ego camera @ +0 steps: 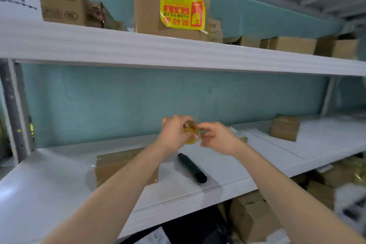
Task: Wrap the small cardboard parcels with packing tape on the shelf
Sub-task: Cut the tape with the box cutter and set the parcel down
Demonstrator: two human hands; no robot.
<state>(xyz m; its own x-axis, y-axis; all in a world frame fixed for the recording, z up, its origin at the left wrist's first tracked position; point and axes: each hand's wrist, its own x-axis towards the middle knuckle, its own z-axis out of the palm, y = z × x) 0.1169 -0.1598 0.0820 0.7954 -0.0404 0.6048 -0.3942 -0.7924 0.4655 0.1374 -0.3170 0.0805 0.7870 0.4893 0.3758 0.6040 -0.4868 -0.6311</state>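
Note:
Above the middle of the white shelf [59, 180], my left hand [174, 134] and my right hand [217, 137] meet around a yellowish roll of packing tape [191, 130]. The left hand grips the roll; the right hand's fingertips pinch at its edge. A flat cardboard parcel [111, 164] with shiny tape on it lies under my left forearm. Behind my right hand, another parcel [240, 134] with a white label shows only partly. A small brown parcel [285, 128] stands further right on the shelf.
A black cylindrical marker-like object [192, 167] lies on the shelf below my hands. The upper shelf [178, 51] carries large cardboard boxes, one with a yellow sticker [182, 12]. More boxes [251, 216] are stacked below the shelf at the right.

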